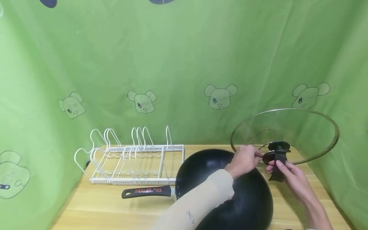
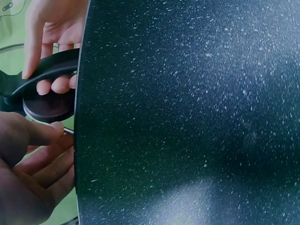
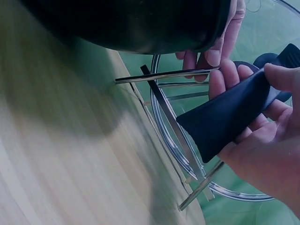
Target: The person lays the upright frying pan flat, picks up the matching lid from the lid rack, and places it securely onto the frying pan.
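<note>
A large glass lid (image 1: 337,135) with a metal rim stands tilted at the right of the table. My right hand (image 1: 294,179) grips its black handle (image 3: 229,115), fingers behind and thumb in front. Close beside it, my left hand (image 1: 244,159) pinches a thin metal rod (image 2: 69,131) near the handle's round base (image 2: 49,105). Several slim metal bars (image 3: 171,122) show below the handle in the right wrist view. A black wok (image 1: 224,207) sits under my left forearm, and its wall hides part of the left hand in the left wrist view.
A white wire rack (image 1: 138,182) with upright loops stands at the back left. The wok's black handle (image 1: 146,191), with red lettering, points left in front of the rack. A green curtain (image 1: 184,64) hangs behind the wooden table (image 1: 100,207).
</note>
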`<act>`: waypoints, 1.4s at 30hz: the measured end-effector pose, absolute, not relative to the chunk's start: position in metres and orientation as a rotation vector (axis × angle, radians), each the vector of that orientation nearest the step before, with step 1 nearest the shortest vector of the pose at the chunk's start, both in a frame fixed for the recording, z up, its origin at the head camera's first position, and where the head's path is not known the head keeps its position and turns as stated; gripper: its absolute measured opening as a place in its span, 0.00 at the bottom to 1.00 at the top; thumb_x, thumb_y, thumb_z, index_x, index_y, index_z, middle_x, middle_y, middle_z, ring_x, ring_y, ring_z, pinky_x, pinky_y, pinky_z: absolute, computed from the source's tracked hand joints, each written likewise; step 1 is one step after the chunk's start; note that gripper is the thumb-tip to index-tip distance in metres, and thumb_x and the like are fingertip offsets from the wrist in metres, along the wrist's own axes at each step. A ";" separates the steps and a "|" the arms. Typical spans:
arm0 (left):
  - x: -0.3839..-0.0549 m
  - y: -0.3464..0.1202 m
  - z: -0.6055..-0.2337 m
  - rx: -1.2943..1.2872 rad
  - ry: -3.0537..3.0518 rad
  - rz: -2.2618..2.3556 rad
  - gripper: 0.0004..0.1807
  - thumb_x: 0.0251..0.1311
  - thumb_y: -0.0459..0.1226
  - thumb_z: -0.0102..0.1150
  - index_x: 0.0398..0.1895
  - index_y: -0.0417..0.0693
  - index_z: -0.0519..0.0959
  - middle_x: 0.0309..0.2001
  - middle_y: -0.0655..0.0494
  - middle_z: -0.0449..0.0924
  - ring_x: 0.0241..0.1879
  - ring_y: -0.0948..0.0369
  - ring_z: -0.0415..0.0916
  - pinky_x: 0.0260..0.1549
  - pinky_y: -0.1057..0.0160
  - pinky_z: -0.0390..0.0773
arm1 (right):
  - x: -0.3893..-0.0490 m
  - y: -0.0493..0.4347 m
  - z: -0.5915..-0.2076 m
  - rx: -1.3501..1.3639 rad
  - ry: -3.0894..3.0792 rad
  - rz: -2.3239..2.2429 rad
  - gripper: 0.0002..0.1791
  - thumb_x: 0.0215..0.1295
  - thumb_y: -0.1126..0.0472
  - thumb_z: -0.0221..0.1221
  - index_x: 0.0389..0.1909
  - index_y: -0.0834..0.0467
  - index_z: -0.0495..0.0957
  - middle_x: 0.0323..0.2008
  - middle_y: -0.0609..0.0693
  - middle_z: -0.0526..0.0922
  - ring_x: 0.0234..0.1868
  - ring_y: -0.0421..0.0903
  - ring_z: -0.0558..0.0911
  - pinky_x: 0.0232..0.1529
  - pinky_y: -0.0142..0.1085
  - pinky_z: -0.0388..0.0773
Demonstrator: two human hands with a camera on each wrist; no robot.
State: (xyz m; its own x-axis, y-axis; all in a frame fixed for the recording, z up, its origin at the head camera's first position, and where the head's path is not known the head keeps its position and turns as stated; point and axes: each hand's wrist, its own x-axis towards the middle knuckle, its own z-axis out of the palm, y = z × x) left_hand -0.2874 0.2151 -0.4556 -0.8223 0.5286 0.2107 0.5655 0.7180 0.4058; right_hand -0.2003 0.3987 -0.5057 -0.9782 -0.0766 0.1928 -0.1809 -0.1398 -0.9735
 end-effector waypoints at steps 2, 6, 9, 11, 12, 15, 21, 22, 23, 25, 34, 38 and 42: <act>-0.287 0.216 -0.457 -0.902 -2.833 -0.729 0.09 0.65 0.42 0.69 0.45 0.70 0.90 0.37 0.78 0.85 0.33 0.78 0.72 0.29 0.79 0.70 | -0.200 0.398 -0.507 0.337 -1.963 2.341 0.17 0.83 0.65 0.44 0.53 0.59 0.82 0.44 0.50 0.88 0.45 0.44 0.88 0.49 0.34 0.83; -0.288 0.217 -0.459 -0.941 -2.798 -0.796 0.09 0.65 0.39 0.69 0.43 0.66 0.90 0.35 0.76 0.85 0.32 0.78 0.72 0.28 0.81 0.69 | -0.199 0.397 -0.508 0.323 -1.966 2.345 0.18 0.83 0.64 0.44 0.51 0.58 0.84 0.43 0.48 0.88 0.44 0.42 0.87 0.48 0.32 0.83; -0.290 0.217 -0.461 -0.974 -2.765 -0.815 0.09 0.64 0.37 0.69 0.42 0.64 0.90 0.34 0.75 0.85 0.31 0.79 0.72 0.29 0.82 0.69 | -0.199 0.396 -0.508 0.304 -1.951 2.359 0.19 0.83 0.64 0.43 0.50 0.58 0.85 0.43 0.47 0.88 0.43 0.41 0.87 0.47 0.31 0.82; -0.291 0.217 -0.461 -0.995 -2.745 -0.809 0.08 0.64 0.38 0.70 0.41 0.64 0.90 0.34 0.75 0.86 0.32 0.80 0.72 0.30 0.83 0.69 | -0.199 0.396 -0.509 0.302 -1.923 2.375 0.19 0.83 0.64 0.43 0.49 0.59 0.85 0.42 0.47 0.87 0.42 0.41 0.86 0.45 0.31 0.82; -0.292 0.218 -0.462 -1.007 -2.736 -0.807 0.08 0.64 0.38 0.70 0.41 0.63 0.90 0.34 0.75 0.86 0.32 0.80 0.72 0.31 0.83 0.68 | -0.198 0.395 -0.509 0.305 -1.913 2.377 0.19 0.83 0.64 0.43 0.48 0.60 0.85 0.41 0.47 0.87 0.42 0.41 0.86 0.45 0.31 0.82; -0.293 0.218 -0.464 -1.021 -2.735 -0.804 0.07 0.64 0.39 0.70 0.42 0.63 0.90 0.35 0.75 0.86 0.32 0.80 0.71 0.31 0.83 0.68 | -0.198 0.394 -0.510 0.324 -1.884 2.394 0.19 0.84 0.65 0.42 0.48 0.61 0.84 0.40 0.48 0.86 0.40 0.41 0.84 0.44 0.32 0.81; -0.292 0.218 -0.465 -1.011 -2.754 -0.792 0.09 0.65 0.39 0.69 0.43 0.65 0.90 0.36 0.76 0.86 0.32 0.79 0.71 0.30 0.83 0.68 | -0.198 0.390 -0.512 0.394 -1.883 2.360 0.17 0.84 0.64 0.41 0.50 0.63 0.80 0.38 0.48 0.82 0.38 0.42 0.81 0.43 0.32 0.80; -0.292 0.218 -0.465 -1.015 -2.748 -0.785 0.09 0.65 0.39 0.69 0.43 0.65 0.90 0.36 0.75 0.86 0.32 0.80 0.71 0.30 0.83 0.69 | -0.199 0.389 -0.512 0.403 -1.883 2.346 0.17 0.84 0.64 0.41 0.49 0.63 0.79 0.38 0.48 0.81 0.38 0.42 0.81 0.42 0.32 0.80; -0.292 0.218 -0.466 -1.020 -2.742 -0.772 0.09 0.65 0.39 0.69 0.43 0.65 0.90 0.36 0.76 0.86 0.32 0.80 0.71 0.30 0.83 0.68 | -0.199 0.388 -0.513 0.410 -1.880 2.333 0.16 0.84 0.64 0.41 0.49 0.64 0.78 0.37 0.48 0.80 0.38 0.42 0.80 0.42 0.32 0.79; -0.292 0.218 -0.466 -1.034 -2.724 -0.748 0.09 0.65 0.39 0.69 0.44 0.65 0.90 0.37 0.76 0.86 0.32 0.80 0.71 0.29 0.83 0.68 | -0.199 0.387 -0.514 0.423 -1.873 2.303 0.15 0.84 0.65 0.41 0.48 0.65 0.77 0.35 0.48 0.79 0.37 0.42 0.79 0.41 0.32 0.78; -0.292 0.219 -0.467 -1.024 -2.719 -0.762 0.10 0.64 0.38 0.70 0.44 0.64 0.90 0.36 0.75 0.86 0.31 0.79 0.70 0.29 0.83 0.68 | -0.202 0.383 -0.518 0.458 -1.806 2.200 0.15 0.83 0.68 0.40 0.44 0.70 0.74 0.31 0.47 0.77 0.34 0.41 0.78 0.39 0.30 0.76; -0.292 0.219 -0.468 -1.017 -2.722 -0.744 0.09 0.63 0.38 0.70 0.43 0.65 0.90 0.36 0.75 0.86 0.31 0.80 0.70 0.30 0.83 0.68 | -0.202 0.381 -0.519 0.460 -1.797 2.190 0.14 0.82 0.68 0.40 0.43 0.71 0.74 0.31 0.48 0.77 0.34 0.41 0.78 0.39 0.29 0.77; -0.292 0.219 -0.468 -1.020 -2.719 -0.745 0.09 0.63 0.39 0.70 0.43 0.64 0.89 0.36 0.74 0.86 0.31 0.80 0.70 0.31 0.83 0.68 | -0.203 0.380 -0.520 0.456 -1.802 2.174 0.14 0.82 0.68 0.41 0.43 0.73 0.73 0.30 0.48 0.77 0.33 0.41 0.78 0.39 0.30 0.76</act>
